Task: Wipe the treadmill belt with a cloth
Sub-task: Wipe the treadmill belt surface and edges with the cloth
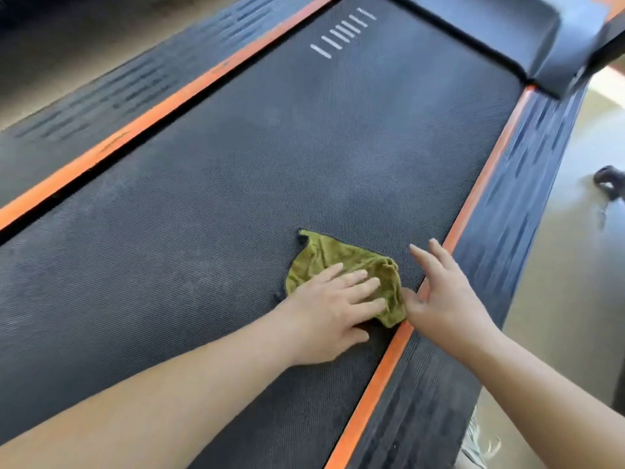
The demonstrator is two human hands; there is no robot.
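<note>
"Pressing flat, is it, the left hand?"

"Yes, fingers straight on the crumpled olive-green cloth. It lies on the dark textured treadmill belt, near the orange edge strip. The right hand is spread open just beside it, gripping nothing."

"Anything around?"

"A ribbed dark side rail, then pale floor with a small dark object on it. A row of white bars is printed on the belt's far end."

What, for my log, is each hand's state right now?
Left hand: open, fingers flat, pressing the green cloth onto the belt.
Right hand: open, fingers straight, holding nothing.
</note>
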